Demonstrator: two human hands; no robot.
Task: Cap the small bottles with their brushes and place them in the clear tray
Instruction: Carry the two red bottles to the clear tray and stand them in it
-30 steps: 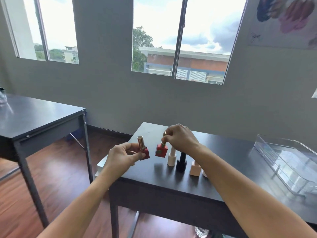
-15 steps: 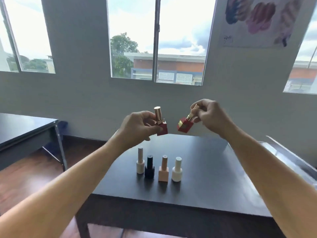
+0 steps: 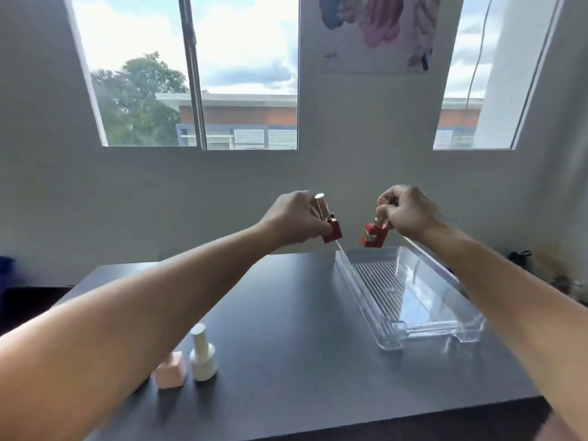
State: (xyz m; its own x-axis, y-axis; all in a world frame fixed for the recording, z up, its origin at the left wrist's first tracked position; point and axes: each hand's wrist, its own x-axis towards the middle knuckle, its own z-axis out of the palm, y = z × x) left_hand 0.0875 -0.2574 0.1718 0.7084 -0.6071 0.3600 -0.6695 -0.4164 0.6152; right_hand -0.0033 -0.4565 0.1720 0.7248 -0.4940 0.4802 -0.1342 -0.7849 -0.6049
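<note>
Holding capped bottles over the far end of the clear tray (image 3: 386, 340), the hands are found mid-transfer. The first red bottle (image 3: 332, 232) is gripped by the curled fingers of the left hand (image 3: 294, 219), and the gold cap of the second red bottle (image 3: 375, 236) is pinched by the right hand (image 3: 409, 214). No bottle is yet seen in the tray, while a pink bottle (image 3: 170, 373) and a white bottle (image 3: 202, 356) are left on the counter (image 3: 302, 329). Compared with half a second ago, both hands are carried rightward to the tray.

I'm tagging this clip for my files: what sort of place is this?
Probably a nail or beauty workroom, unsure: a poster of colour swatches on the wall, polish-style bottles (left red bottle and right red bottle held, white bottle standing), a clear tray on a dark table.
</note>
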